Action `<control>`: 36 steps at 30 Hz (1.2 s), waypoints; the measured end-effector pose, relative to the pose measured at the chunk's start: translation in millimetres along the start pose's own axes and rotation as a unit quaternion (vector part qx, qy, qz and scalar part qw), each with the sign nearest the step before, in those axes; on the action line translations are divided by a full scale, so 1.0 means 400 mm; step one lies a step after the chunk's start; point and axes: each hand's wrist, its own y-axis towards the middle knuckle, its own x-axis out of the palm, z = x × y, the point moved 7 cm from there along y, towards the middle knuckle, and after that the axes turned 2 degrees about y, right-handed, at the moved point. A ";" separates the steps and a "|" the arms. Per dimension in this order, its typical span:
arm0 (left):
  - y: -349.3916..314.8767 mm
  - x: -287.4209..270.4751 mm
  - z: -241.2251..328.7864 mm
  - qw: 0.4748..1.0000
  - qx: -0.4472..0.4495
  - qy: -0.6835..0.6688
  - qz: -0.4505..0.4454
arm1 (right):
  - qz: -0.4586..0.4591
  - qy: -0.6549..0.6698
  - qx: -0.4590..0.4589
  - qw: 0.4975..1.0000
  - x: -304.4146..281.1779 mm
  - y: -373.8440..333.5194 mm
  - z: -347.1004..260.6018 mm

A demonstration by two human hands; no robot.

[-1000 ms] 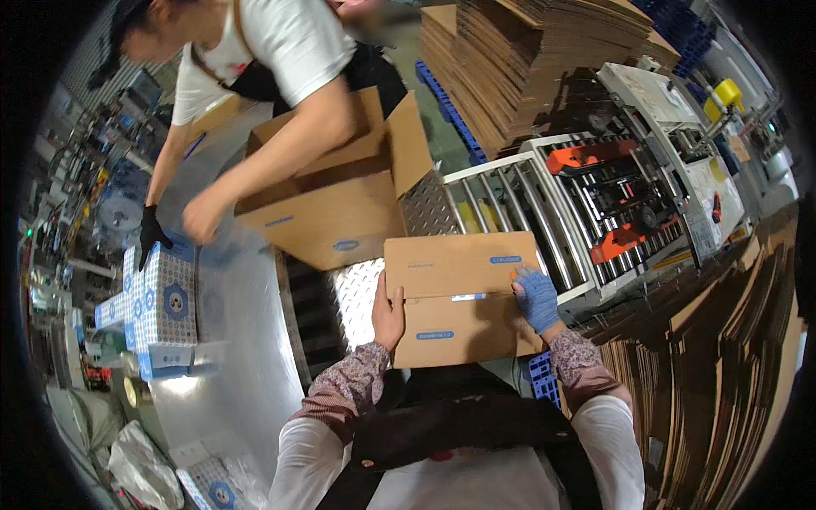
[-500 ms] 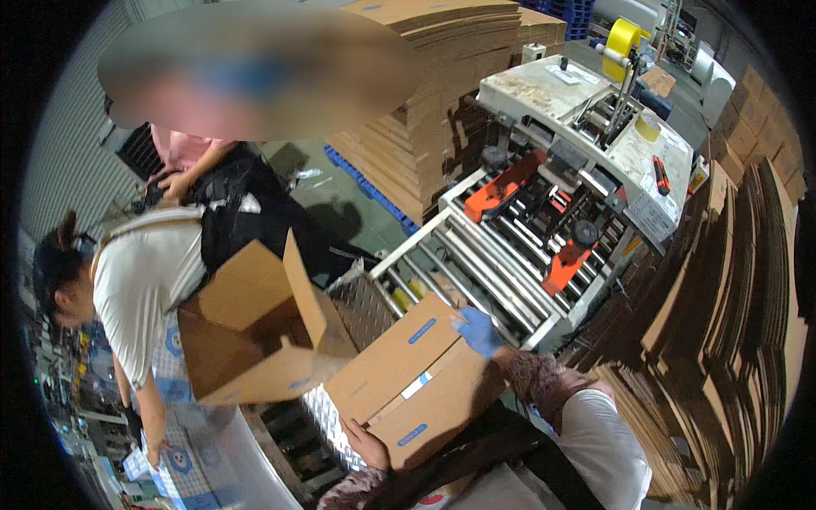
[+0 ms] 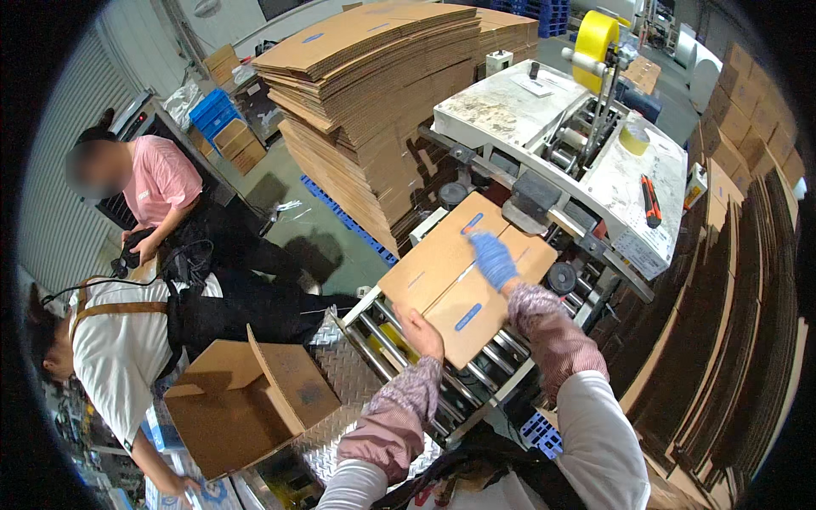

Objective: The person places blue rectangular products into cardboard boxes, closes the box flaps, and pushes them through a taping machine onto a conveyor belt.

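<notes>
A closed cardboard box (image 3: 425,268) lies on the metal rollers, its far end at the mouth of the white carton-sealing machine (image 3: 493,110). My bare left hand (image 3: 421,333) rests against the box's near side with its fingers stretched out. In a blue glove, my right hand (image 3: 493,262) lies open over the top flaps, its fingers slightly blurred. To the left, an open cardboard box (image 3: 229,412) stands with its flaps up, apart from both hands.
A white-shirted co-worker (image 3: 119,357) bends at the left; another in pink (image 3: 163,174) stands behind. Flat cardboard stacks (image 3: 365,76) rise beyond the rollers and at right (image 3: 722,340). On the machine are a yellow tape roll (image 3: 595,47) and a red-black cutter (image 3: 650,201).
The closed box has moved forward from beside the metal plate onto the rollers, into the machine's mouth. My right hand has shifted from its far corner onto its top; my left followed behind it.
</notes>
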 end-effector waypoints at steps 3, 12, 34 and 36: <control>0.019 0.045 -0.022 0.988 -0.114 -0.082 -0.062 | -0.013 -0.075 -0.100 0.992 0.104 -0.169 -0.222; -0.531 -0.197 0.136 0.834 -0.061 -0.143 -0.529 | 0.111 -0.142 0.010 0.984 -0.033 -0.311 -0.157; -0.617 -1.056 -0.179 0.847 -0.049 -0.025 -0.528 | 0.203 -0.581 -0.120 0.779 -0.943 -0.974 -1.231; -0.558 -1.090 -0.126 0.848 0.006 0.052 -0.528 | 0.160 -0.555 -0.274 0.769 -0.854 -0.953 -1.419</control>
